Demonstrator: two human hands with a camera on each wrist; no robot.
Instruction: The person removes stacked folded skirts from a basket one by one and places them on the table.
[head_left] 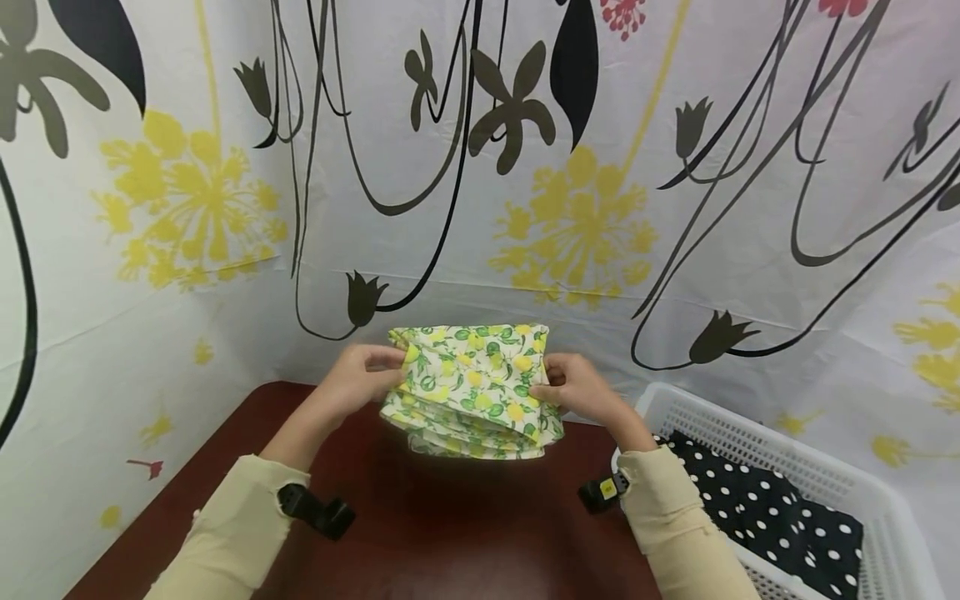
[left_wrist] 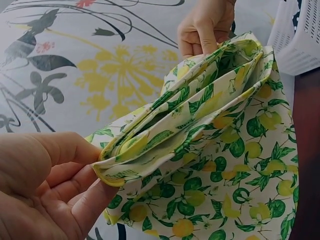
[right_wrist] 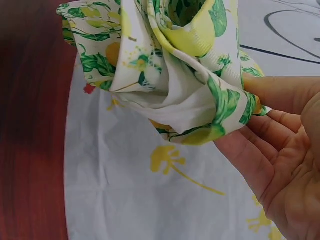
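A folded white cloth (head_left: 476, 379) printed with yellow lemons and green leaves is held up over the front of my view, above the dark red table. My left hand (head_left: 362, 377) pinches its left edge. In the left wrist view, that thumb and fingers grip a yellow-trimmed corner (left_wrist: 111, 176), and several loose layers stand apart along the edge. My right hand (head_left: 583, 387) holds the opposite side between thumb and fingers. In the right wrist view, the cloth's gathered folds (right_wrist: 185, 100) hang beside the right hand (right_wrist: 280, 145), with a plain white inner side showing.
A white perforated plastic basket (head_left: 780, 429) stands at the right, with a black cloth with white dots (head_left: 757, 504) inside. The dark red table (head_left: 450, 533) runs back to a flower-printed white curtain (head_left: 420, 242) behind and at both sides.
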